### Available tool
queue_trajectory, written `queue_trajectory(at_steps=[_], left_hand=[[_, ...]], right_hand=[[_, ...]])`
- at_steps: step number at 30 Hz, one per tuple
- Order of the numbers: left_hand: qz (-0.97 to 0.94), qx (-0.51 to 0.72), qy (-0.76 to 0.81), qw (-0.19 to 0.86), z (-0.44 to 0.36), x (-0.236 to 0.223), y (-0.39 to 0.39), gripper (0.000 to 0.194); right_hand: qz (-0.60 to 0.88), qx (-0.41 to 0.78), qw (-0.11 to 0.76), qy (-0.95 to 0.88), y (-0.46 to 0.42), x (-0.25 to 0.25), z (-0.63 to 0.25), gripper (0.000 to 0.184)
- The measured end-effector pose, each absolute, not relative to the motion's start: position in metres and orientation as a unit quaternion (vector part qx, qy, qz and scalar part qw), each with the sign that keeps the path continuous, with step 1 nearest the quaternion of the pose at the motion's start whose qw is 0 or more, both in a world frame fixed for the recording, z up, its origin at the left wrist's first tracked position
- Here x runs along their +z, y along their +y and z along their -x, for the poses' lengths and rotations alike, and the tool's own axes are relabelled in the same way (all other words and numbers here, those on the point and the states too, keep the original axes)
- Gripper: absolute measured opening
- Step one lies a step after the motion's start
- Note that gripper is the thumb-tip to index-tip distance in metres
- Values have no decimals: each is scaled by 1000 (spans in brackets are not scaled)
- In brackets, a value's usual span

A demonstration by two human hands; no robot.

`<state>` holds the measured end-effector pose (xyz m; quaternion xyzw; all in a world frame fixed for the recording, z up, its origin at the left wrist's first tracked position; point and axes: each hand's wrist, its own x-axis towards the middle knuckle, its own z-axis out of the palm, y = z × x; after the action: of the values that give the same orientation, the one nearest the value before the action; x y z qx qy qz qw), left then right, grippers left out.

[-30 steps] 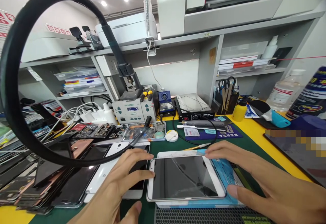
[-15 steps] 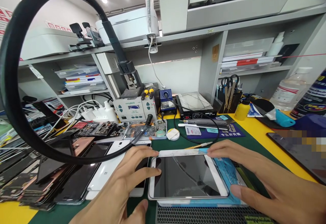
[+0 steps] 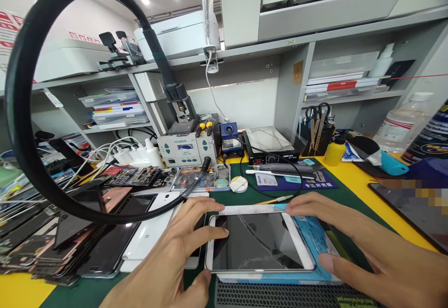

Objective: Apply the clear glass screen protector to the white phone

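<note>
A white-framed smartphone (image 3: 259, 242) lies face up with its dark, streaked screen showing. Under it is a blue and white pad (image 3: 320, 247), which rests on a black honeycomb mat (image 3: 266, 294). My left hand (image 3: 175, 252) spreads over the phone's left end, its index fingertip on the screen. Its thumb is by the near left corner. My right hand (image 3: 364, 247) is open at the pad's right side, fingertips at the far edge beyond the phone's right end and thumb on the blue surface.
A white phone (image 3: 145, 238) and stacked phone parts (image 3: 52, 252) lie left. A black hose (image 3: 16, 112) loops over them from the hot-air station (image 3: 185, 151). Behind are a parts tray (image 3: 222, 172), a round white tin (image 3: 239, 185) and a yellow-handled tool (image 3: 275, 200).
My left hand has shifted slightly right, and its thumb is now closer to the phone's near left corner. The right hand stays nearly still. The view has shifted slightly.
</note>
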<state>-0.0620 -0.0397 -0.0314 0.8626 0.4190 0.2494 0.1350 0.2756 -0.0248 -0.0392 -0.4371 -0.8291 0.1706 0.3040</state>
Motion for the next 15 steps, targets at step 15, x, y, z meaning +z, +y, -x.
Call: queue_trajectory(at_steps=[15], left_hand=[[-889, 212, 379, 143, 59, -36, -32, 71]], right_hand=[[442, 189, 294, -826, -26, -38, -275, 46]])
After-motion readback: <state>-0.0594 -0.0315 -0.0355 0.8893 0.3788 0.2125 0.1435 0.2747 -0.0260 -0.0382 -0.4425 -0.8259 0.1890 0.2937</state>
